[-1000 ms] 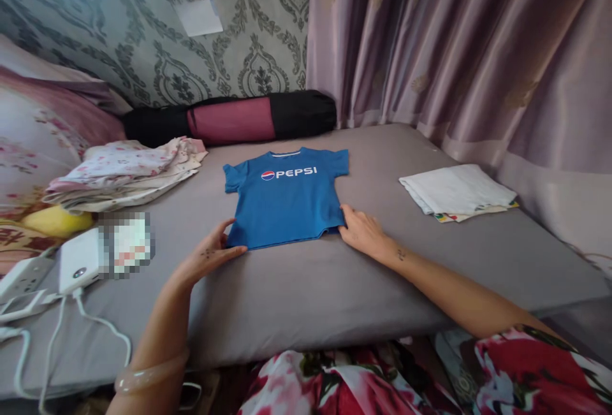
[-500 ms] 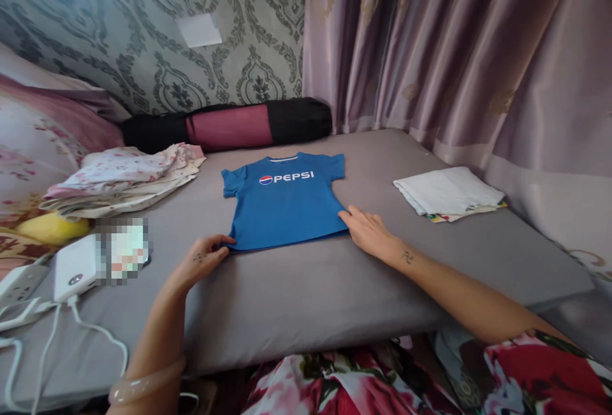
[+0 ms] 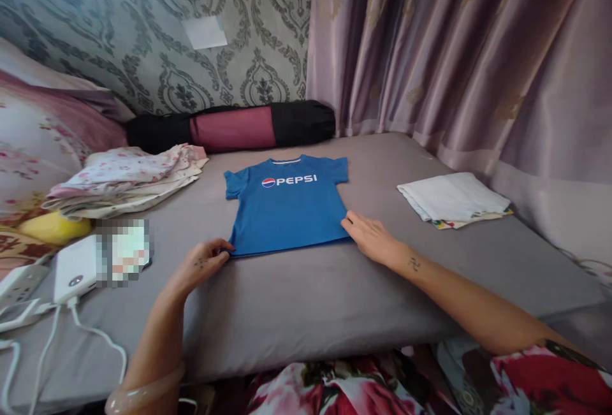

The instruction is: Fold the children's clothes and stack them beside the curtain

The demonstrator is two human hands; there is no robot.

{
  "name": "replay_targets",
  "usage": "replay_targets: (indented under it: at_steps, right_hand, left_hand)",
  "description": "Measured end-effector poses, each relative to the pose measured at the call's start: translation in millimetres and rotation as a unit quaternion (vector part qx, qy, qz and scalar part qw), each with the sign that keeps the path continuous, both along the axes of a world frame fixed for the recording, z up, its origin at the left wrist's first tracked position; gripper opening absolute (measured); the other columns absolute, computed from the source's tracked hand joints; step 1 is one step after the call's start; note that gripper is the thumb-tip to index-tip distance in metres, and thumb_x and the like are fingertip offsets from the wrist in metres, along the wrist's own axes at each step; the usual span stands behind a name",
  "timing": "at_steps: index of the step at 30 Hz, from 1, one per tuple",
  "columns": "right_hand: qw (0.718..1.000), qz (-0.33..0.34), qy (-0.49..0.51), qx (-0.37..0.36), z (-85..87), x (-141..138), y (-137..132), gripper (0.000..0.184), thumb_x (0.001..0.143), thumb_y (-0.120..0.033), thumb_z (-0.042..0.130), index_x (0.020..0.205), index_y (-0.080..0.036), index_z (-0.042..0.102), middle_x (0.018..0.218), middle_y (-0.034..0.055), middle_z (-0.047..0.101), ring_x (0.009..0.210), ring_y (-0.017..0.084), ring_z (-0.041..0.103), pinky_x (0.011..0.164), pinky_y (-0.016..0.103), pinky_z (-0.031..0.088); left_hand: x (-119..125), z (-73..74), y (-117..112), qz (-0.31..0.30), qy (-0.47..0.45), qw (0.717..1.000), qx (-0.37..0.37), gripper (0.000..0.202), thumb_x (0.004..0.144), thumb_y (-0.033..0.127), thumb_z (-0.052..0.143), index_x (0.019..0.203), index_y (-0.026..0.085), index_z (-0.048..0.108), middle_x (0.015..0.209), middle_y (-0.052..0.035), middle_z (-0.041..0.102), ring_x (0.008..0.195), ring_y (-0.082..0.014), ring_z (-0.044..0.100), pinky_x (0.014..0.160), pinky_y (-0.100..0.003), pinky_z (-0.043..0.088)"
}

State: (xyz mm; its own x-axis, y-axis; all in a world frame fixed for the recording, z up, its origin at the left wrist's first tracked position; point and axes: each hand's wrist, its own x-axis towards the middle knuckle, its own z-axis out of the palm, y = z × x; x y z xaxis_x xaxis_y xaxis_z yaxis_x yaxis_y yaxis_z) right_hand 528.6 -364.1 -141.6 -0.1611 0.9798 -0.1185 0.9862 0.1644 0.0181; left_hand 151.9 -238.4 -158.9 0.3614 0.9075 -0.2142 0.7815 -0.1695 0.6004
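A blue T-shirt (image 3: pixel 291 214) with a white PEPSI print lies spread flat on the grey bed sheet (image 3: pixel 306 300), its collar toward the wall and its hem toward me. My left hand (image 3: pixel 206 261) pinches the hem's left corner between thumb and fingers. At the opposite corner my right hand (image 3: pixel 367 234) grips the lower right edge, with its fingertips partly hidden in the fabric.
Folded white cloth (image 3: pixel 454 195) lies to the right, a pile of printed clothes (image 3: pixel 124 179) to the left. A power bank (image 3: pixel 76 268) with cables, a blurred-out item (image 3: pixel 128 250) and a power strip (image 3: pixel 19 284) sit front left. A long black-and-maroon bag (image 3: pixel 232 128) lies along the wall.
Both hands keep their hold on the hem corners, and the T-shirt stays flat in place. The whole view has shifted slightly.
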Motion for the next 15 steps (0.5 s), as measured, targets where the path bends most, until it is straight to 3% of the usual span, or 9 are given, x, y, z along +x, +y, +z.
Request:
replay_targets:
  at_steps: [6, 12, 15]
  right_hand:
    - [0.998, 0.012, 0.007, -0.059, 8.4, 6, 1, 0.035, 0.080, 0.003, 0.037, 0.100, -0.019, 0.055, 0.107, 0.0097, 0.058, 0.095, 0.020, 0.058, 0.072, 0.029, 0.038]
    - [0.987, 0.017, 0.046, -0.156, 31.1, 17, 14, 0.026, 0.079, -0.008, 0.048, 0.092, -0.024, 0.063, 0.104, 0.0049, 0.064, 0.093, 0.021, 0.061, 0.068, 0.027, 0.040]
    - [0.984, 0.020, 0.063, -0.164, 34.1, 12, 37, 0.019, 0.084, -0.017, 0.048, 0.084, -0.024, 0.066, 0.094, 0.0038, 0.068, 0.088, 0.020, 0.064, 0.069, 0.027, 0.043]
  left_hand:
    - [-2, 0.4, 0, -0.015, 0.012, 1.000, -0.022, 0.041, 0.063, 0.044, 0.047, 0.086, 0.018, 0.070, 0.055, 0.0024, 0.048, 0.054, -0.0159, 0.046, 0.053, -0.027, 0.032]
    - [-8, 12.1, 12, -0.083, 0.028, 0.994, -0.066, 0.040, 0.067, 0.051, 0.054, 0.084, 0.018, 0.070, 0.062, -0.0002, 0.056, 0.057, -0.0157, 0.048, 0.054, -0.026, 0.034]
    - [9, 15.3, 28, -0.070, 0.074, 0.995, -0.002, 0.040, 0.077, 0.053, 0.050, 0.079, 0.018, 0.069, 0.066, -0.0032, 0.061, 0.062, -0.0180, 0.054, 0.058, -0.028, 0.039]
